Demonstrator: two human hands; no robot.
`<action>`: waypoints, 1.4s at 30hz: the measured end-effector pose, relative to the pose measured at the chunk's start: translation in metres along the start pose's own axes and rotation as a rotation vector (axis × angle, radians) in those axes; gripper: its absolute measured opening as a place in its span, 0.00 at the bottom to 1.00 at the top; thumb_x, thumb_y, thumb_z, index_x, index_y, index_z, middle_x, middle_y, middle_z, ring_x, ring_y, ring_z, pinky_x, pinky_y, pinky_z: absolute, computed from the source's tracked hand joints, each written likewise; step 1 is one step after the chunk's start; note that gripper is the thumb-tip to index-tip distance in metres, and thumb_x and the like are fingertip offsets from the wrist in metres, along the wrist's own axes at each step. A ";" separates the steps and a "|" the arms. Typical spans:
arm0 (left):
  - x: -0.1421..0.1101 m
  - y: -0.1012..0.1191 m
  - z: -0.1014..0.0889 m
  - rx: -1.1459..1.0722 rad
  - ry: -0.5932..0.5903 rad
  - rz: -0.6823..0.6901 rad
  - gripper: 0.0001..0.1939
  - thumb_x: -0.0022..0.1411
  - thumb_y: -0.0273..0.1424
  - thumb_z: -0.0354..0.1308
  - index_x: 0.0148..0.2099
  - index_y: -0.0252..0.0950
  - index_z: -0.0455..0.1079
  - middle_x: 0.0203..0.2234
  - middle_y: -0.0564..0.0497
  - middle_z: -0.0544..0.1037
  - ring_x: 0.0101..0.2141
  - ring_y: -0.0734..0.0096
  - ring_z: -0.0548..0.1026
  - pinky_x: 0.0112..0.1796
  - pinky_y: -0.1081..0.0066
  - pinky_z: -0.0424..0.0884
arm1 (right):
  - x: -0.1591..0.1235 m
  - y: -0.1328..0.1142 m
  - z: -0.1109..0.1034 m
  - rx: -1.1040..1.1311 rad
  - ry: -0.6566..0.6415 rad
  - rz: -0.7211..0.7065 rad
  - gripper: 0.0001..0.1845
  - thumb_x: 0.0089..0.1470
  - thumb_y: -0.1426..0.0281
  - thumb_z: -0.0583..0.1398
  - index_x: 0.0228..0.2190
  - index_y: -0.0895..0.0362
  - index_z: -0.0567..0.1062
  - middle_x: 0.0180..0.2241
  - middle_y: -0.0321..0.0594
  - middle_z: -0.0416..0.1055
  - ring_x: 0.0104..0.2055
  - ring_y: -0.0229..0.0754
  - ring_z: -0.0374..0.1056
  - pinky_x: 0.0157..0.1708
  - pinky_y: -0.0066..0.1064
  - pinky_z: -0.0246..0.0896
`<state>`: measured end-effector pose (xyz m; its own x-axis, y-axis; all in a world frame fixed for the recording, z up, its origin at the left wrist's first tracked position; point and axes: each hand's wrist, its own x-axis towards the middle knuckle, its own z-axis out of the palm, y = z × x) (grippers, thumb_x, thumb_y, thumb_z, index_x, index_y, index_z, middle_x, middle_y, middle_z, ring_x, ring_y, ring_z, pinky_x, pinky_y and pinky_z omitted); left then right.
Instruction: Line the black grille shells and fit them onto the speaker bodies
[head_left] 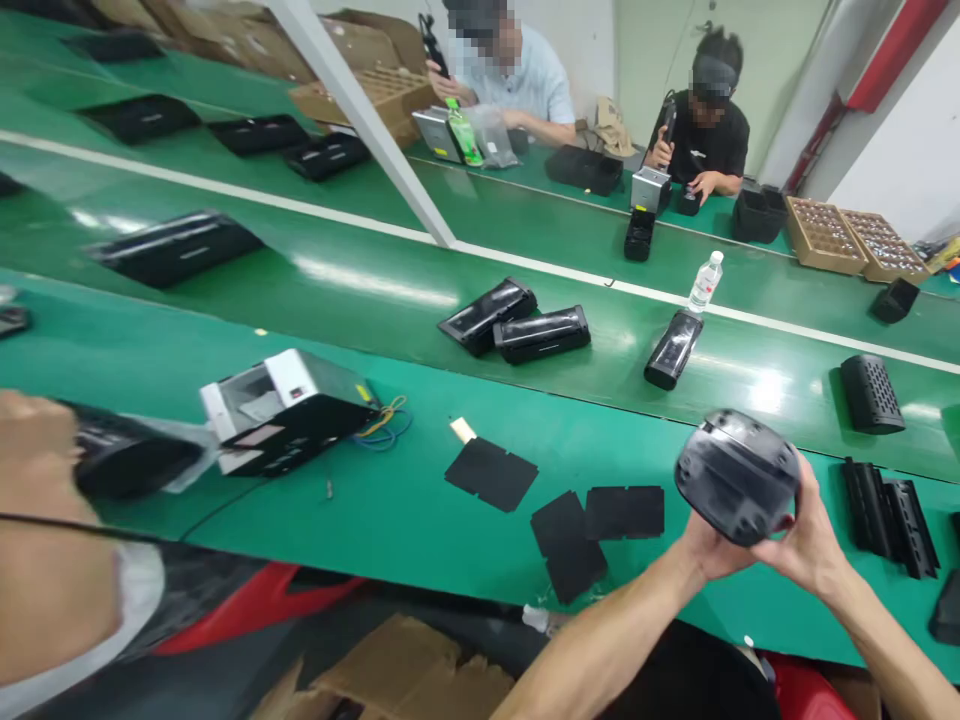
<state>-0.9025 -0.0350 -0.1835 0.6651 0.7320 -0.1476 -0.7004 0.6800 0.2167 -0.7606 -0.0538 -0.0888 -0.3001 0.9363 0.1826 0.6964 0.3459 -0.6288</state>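
Note:
Both my hands grip a black plastic housing (pixel 739 475) above the near edge of the green bench, its rounded end with screw bosses turned towards me. My left hand (pixel 709 548) supports it from below on the left. My right hand (pixel 810 530) wraps its right side, with the thumb near the lower edge. Some of the fingers on both hands are hidden behind the part. To the left of my hands lie thin black sheets with notched edges (pixel 625 512) on the bench. Right of them rest long black slotted strips (pixel 889 520).
A boxy machine (pixel 292 410) with cables stands left on the bench. A co-worker's arm (pixel 45 470) is at the far left by a bagged black part. Black housings (pixel 544 333) and a water bottle (pixel 705 283) stand on the conveyor. Two people work opposite, beside partitioned trays (pixel 825 235).

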 end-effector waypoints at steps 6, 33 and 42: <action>-0.042 0.070 -0.018 0.468 0.261 0.303 0.54 0.50 0.63 0.70 0.72 0.46 0.63 0.73 0.40 0.62 0.66 0.43 0.67 0.62 0.49 0.68 | 0.011 0.005 -0.026 -0.373 -0.098 -0.022 0.57 0.48 0.66 0.66 0.75 0.49 0.52 0.60 0.54 0.70 0.56 0.65 0.72 0.51 0.54 0.73; -0.036 0.100 -0.038 0.899 0.661 -0.340 0.43 0.55 0.58 0.67 0.67 0.44 0.68 0.50 0.41 0.79 0.42 0.53 0.80 0.33 0.62 0.81 | -0.066 0.066 0.030 0.542 -0.208 0.790 0.56 0.43 0.42 0.73 0.65 0.55 0.66 0.58 0.51 0.71 0.57 0.60 0.70 0.59 0.50 0.67; -0.051 0.136 -0.085 1.090 1.005 0.208 0.35 0.50 0.60 0.68 0.46 0.36 0.75 0.44 0.41 0.81 0.41 0.59 0.80 0.37 0.63 0.81 | 0.003 0.129 0.062 1.089 0.266 1.044 0.35 0.48 0.40 0.68 0.49 0.48 0.72 0.48 0.47 0.76 0.47 0.58 0.75 0.45 0.62 0.76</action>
<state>-1.0538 0.0232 -0.2286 -0.1877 0.8391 -0.5105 0.0757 0.5306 0.8442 -0.7122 -0.0103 -0.2157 0.2089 0.7500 -0.6276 -0.3210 -0.5536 -0.7685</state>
